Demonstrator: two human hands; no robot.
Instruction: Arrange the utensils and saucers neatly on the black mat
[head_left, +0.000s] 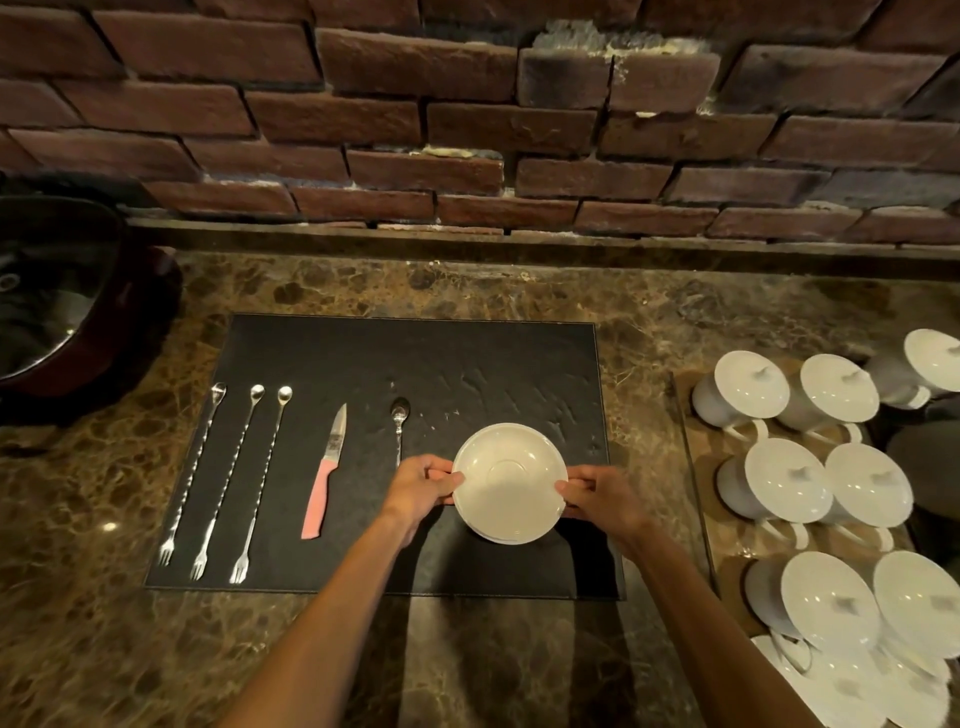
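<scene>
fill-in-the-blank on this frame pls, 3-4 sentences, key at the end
1. The white saucer is held by ____ hands, the left hand and right hand at opposite rims.
2. The knife on the black mat has a ____ handle.
3. Left of the knife lie ____ long bar forks.
4. The small spoon lies between the knife and the ____.

Missing words: both; pink; three; saucer

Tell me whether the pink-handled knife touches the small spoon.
Apart. The head view shows bare black mat between the knife and the spoon.
</scene>
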